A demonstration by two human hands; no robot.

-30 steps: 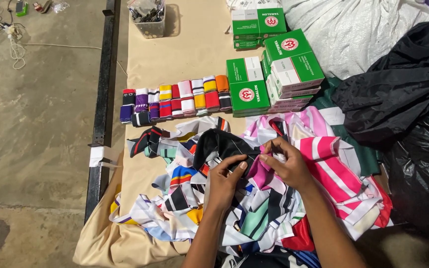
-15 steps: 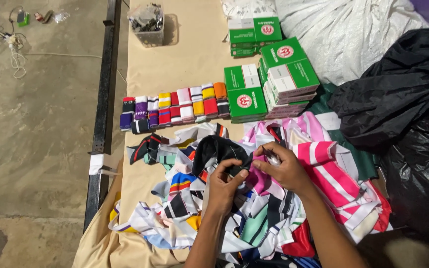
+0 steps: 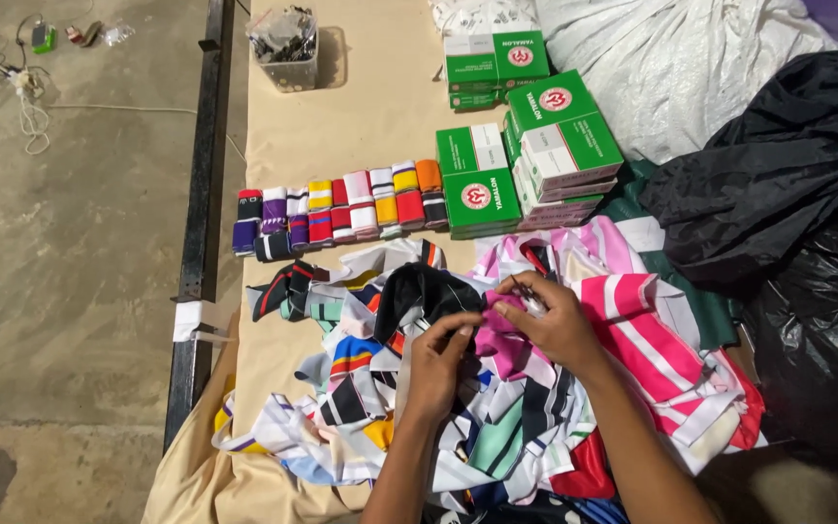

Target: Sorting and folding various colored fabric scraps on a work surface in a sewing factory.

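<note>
pink fabric piece is pinched by the left hand; right hand grips a small metal tool. best to hold the cloth taut while working.

The left hand has drawn closer to the right hand over the pink fabric piece.

From my feed the scene is evenly and fairly brightly lit from overhead, with soft, short shadows, such as the one beside the clear container at the top. I see mild sheen on the black plastic bags and the white sack. Focus is sharp throughout; only slight softness shows around my hands.
</note>
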